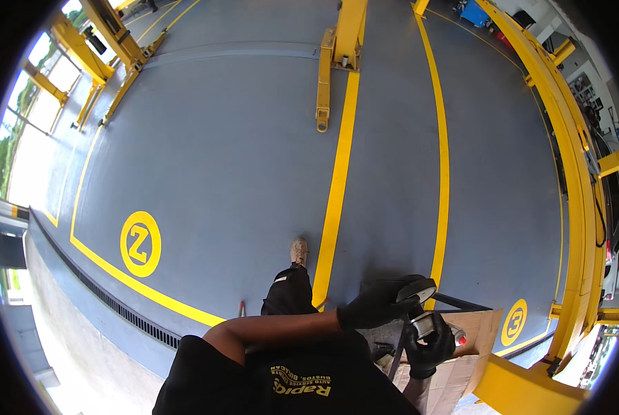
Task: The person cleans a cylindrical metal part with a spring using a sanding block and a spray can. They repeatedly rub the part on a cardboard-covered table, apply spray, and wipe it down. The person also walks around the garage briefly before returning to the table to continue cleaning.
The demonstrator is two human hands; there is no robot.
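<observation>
Both my hands wear black gloves and meet low in the head view, right of the middle. My left hand reaches across from the left, its fingers closed around a flat, rounded, pale grey piece that looks like a lid. Just below it, my right hand grips a small silvery round container, thumb and fingers curled about its side. The pale piece is held apart from the container, tilted above it. What the container holds is not visible.
Beside my right hand is an open cardboard box, with a red-tipped can at its edge. A yellow lift post with a low arm stands ahead. Another yellow lift frame runs along the right. A floor drain lies left.
</observation>
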